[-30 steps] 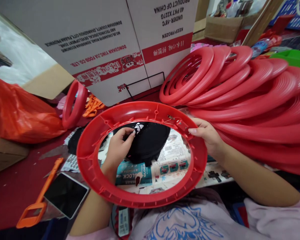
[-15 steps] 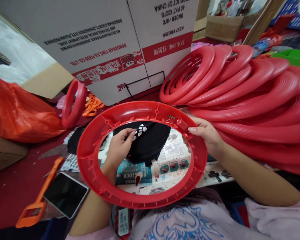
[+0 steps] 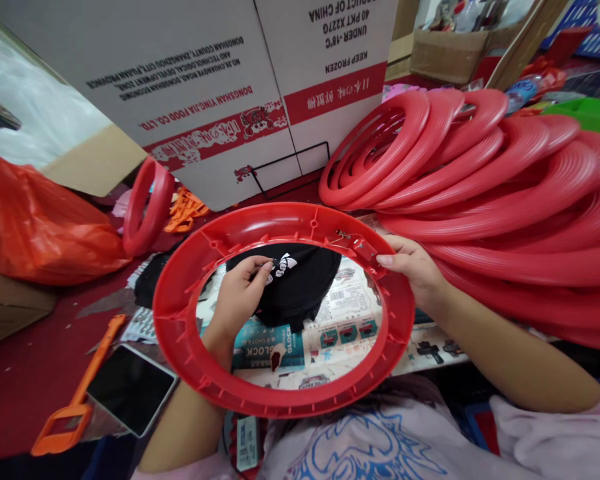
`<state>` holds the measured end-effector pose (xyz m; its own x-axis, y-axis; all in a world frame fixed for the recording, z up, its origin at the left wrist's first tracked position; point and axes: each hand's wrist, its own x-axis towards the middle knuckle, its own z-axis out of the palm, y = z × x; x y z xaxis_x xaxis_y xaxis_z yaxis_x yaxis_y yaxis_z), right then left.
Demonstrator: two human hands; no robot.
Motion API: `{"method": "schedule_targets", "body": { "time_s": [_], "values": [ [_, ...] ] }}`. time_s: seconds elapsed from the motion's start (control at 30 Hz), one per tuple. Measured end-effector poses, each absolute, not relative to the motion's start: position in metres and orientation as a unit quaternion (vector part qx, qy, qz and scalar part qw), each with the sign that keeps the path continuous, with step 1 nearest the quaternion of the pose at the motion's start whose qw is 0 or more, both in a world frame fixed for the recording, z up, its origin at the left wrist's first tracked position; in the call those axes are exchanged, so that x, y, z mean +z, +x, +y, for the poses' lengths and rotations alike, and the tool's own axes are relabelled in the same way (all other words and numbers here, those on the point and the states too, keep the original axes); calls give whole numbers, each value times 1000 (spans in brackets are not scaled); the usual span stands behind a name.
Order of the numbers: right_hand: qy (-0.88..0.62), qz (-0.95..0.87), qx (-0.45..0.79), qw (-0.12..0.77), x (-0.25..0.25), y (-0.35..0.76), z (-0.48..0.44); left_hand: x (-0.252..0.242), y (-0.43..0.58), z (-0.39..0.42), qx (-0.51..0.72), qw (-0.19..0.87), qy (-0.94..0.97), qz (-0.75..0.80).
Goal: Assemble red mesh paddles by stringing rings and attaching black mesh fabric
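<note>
My right hand [image 3: 414, 270] grips a red plastic ring [image 3: 185, 347] at its right side, thumb on the inner rim. The ring's hollow, ribbed side faces me. Beside that thumb, a small red block [image 3: 364, 249] with thin wires sits in the ring's channel. My left hand [image 3: 243, 287] is inside the ring's opening, thumb and forefinger pinched together. A tiny dark bit shows at those fingertips, too small to name. Below the opening lies a black cloth [image 3: 300, 287] with white lettering, partly hidden by my left hand.
Red rings [image 3: 505, 193] are piled on the right. A large white carton [image 3: 220, 80] stands behind. To the left are an orange plastic bag [image 3: 35, 220], an orange handled piece [image 3: 80, 400], a dark-screened device [image 3: 133, 389] and small orange parts [image 3: 186, 210]. Printed cardboard [image 3: 340, 347] lies beneath the ring.
Very little differs. The white lettering on the black cloth has shifted slightly to the right beside my left fingertips. My right hand and the ring stay in place.
</note>
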<state>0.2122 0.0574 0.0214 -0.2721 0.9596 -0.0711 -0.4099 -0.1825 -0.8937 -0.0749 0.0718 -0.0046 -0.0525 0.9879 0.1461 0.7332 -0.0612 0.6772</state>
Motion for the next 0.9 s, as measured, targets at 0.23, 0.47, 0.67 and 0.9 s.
{"method": "schedule_targets", "body": {
  "time_s": [0.23, 0.47, 0.67, 0.9],
  "values": [
    [-340, -413, 684, 495, 21, 214, 58, 0, -74, 71, 337, 137, 679, 638],
    [-333, -492, 699, 399, 16, 207, 58, 10, -58, 47, 520, 286, 675, 439],
    [-277, -673, 619, 296, 11, 200, 49, 15, -58, 38, 561, 425, 661, 262],
    [-262, -800, 152, 518, 18, 197, 38, 19, -54, 34, 606, 433, 633, 209]
  ]
}}
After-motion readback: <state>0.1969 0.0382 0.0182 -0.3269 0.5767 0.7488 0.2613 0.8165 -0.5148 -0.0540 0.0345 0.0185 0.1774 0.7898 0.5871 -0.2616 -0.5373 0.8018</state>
